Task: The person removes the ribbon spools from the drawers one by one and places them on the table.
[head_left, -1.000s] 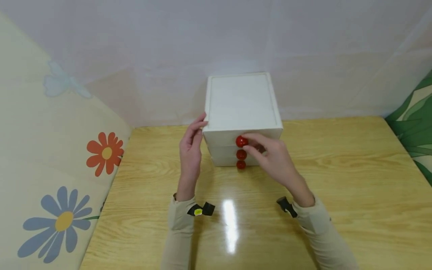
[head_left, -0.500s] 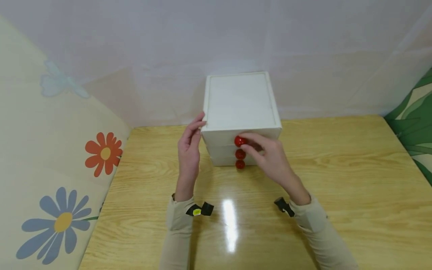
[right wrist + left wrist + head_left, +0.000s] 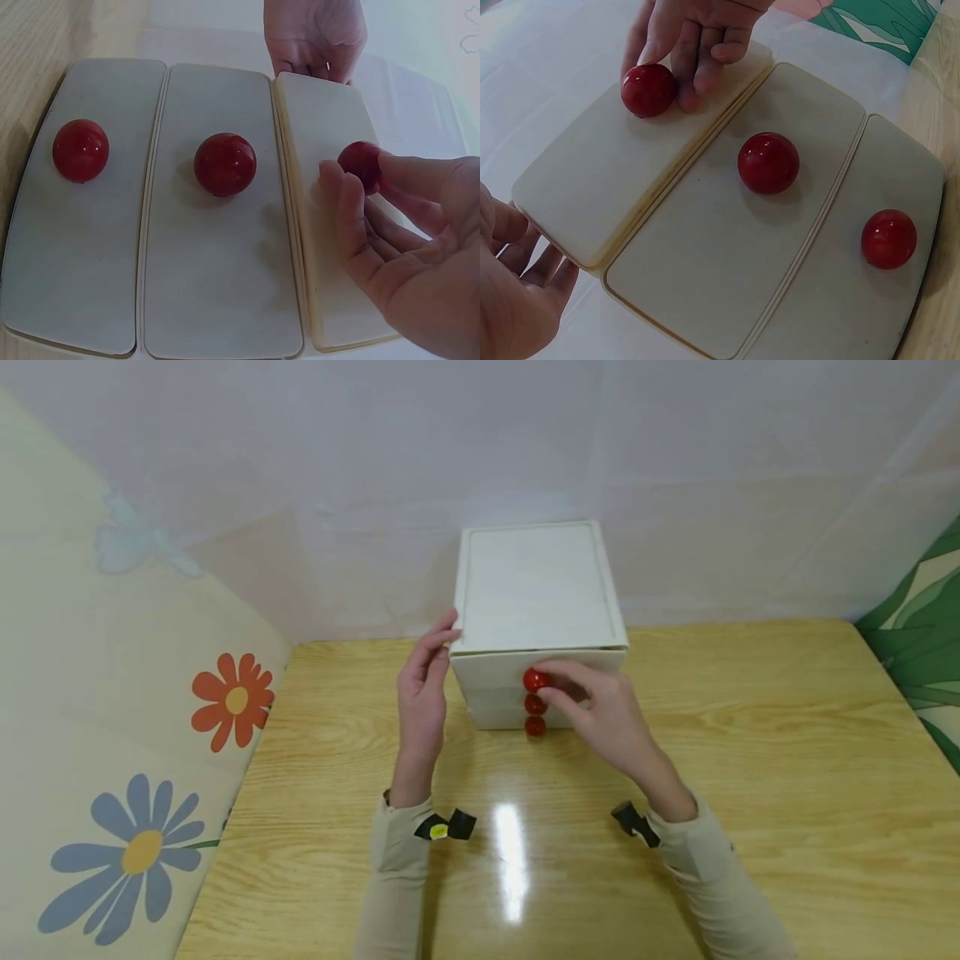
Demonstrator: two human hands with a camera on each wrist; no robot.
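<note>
At frame centre, a right hand is pinching the top red knob of a white three-drawer box. The top drawer is standing slightly out, barely opened. The left hand, fingers straight, is bracing the box's left edge.

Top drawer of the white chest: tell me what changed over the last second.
The top drawer has slid out a little toward the person, drawn by the right hand pinching its red knob. The left hand stays braced on the chest's left corner; both lower drawers remain shut.
</note>
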